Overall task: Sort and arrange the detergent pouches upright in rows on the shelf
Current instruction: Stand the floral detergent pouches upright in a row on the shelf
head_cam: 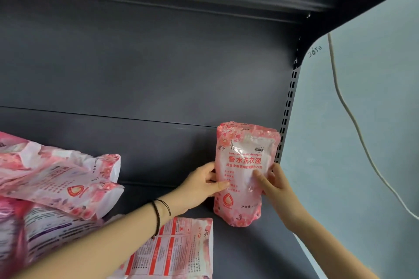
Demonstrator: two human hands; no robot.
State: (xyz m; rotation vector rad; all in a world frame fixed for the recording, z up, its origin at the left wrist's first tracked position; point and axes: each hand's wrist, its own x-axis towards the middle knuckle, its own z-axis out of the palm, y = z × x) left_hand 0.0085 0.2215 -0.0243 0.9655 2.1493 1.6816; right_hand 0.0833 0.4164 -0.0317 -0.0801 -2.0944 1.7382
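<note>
Pink pouch (243,174) stands upright on the shelf (260,247), gripped by left hand (200,184) and right hand (273,184).

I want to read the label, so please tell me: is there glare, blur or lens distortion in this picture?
Head view: glare whitens the upright pouch near its top, yet the large print stays readable; the lying pouches at left look soft; the wide lens bends the shelf edges.
</note>
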